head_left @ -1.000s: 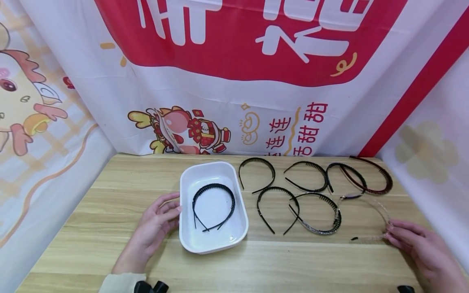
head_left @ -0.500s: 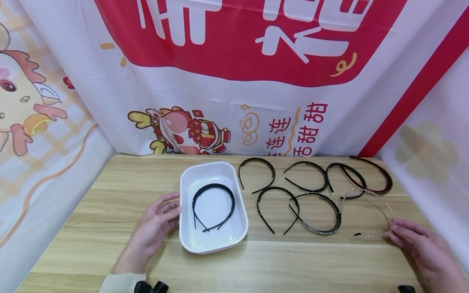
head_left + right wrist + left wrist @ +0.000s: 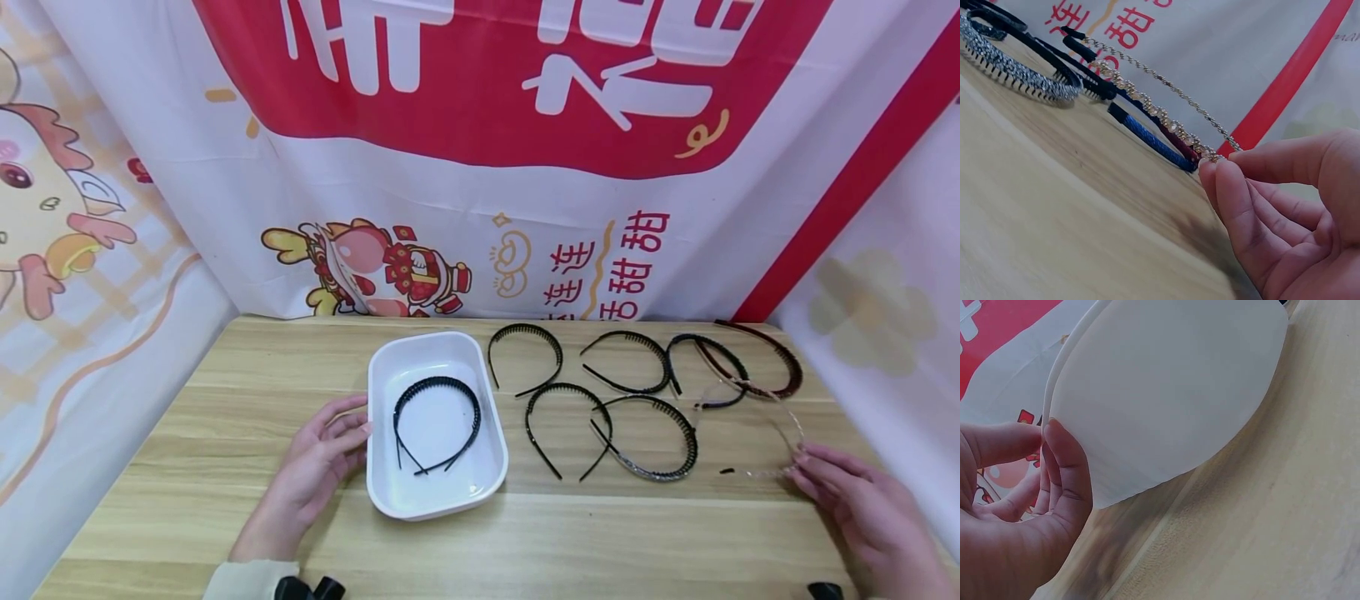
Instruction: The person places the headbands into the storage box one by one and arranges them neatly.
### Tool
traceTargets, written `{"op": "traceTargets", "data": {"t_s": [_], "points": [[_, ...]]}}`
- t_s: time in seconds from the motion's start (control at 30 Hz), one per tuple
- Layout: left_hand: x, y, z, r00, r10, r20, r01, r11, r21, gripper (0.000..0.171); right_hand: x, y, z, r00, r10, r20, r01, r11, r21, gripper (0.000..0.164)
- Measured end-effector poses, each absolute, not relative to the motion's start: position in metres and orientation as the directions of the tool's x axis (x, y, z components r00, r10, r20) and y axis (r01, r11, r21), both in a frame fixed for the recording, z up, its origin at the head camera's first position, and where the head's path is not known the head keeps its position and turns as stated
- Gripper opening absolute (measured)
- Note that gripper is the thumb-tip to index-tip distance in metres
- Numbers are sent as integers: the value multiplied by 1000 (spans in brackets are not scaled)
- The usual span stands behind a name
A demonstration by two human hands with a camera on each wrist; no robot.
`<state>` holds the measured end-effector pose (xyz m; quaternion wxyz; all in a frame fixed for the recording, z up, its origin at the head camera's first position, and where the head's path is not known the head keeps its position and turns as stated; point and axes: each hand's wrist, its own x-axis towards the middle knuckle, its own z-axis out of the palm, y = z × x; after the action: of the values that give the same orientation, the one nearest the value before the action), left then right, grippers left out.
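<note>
My left hand [image 3: 318, 458] grips the left side of a white plastic tub [image 3: 491, 450]. In the left wrist view its thumb and fingers [image 3: 1071, 469] pinch the tub's rim [image 3: 1049, 394]. Inside the tub lies a black toothed headband [image 3: 438, 381] with crossed ends. At the right, my right hand [image 3: 862, 508] pinches a thin beaded headband [image 3: 1145, 100], gold with clear beads and black tips. Its curve lies between thumb and fingertips, and its ends point left. In the head view this band overlaps a dark blue headband [image 3: 1154, 142] behind it.
Several headbands lie on the wooden table right of the tub: black ones [image 3: 561, 346] [image 3: 572, 386] [image 3: 637, 335], a silver-glitter one [image 3: 656, 476], and a dark red one [image 3: 795, 362] at the back right. Printed cloth [image 3: 480, 192] hangs along the back and sides.
The beaded headband has risen slightly and tilted in my right hand, its far side now higher in the head view. My left hand and the tub have stayed still.
</note>
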<state>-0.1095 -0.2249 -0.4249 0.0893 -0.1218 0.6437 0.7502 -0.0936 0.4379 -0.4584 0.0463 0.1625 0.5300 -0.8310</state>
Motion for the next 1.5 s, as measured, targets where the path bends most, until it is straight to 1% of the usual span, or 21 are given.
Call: {"op": "traceTargets", "data": {"t_s": [0.17, 0.3, 0.5, 0.8, 1.03, 1.5], "points": [[-109, -225, -426, -955, -22, -297, -290, -155, 944, 48, -95, 432, -453, -941, 80, -329, 263, -436, -860, 30], [-109, -225, -426, -955, -21, -295, -288, -158, 944, 49, -97, 427, -450, -959, 58, -278, 225, -443, -868, 30], [-109, -226, -426, -953, -21, -302, -296, -152, 943, 51, -100, 416, -444, -980, 65, -188, 147, -400, -905, 35], [-109, -226, -425, -952, -22, -307, -300, -150, 942, 51, -104, 400, -434, -992, 54, -118, 86, -407, -909, 39], [-109, -226, -424, -951, -24, -309, -302, -150, 941, 51, -107, 387, -425, -998, 16, -57, 45, -416, -908, 39], [-109, -225, -427, -954, -18, -300, -293, -159, 943, 49, -111, 369, -420, -998, 21, -63, 48, -434, -900, 39]]}}
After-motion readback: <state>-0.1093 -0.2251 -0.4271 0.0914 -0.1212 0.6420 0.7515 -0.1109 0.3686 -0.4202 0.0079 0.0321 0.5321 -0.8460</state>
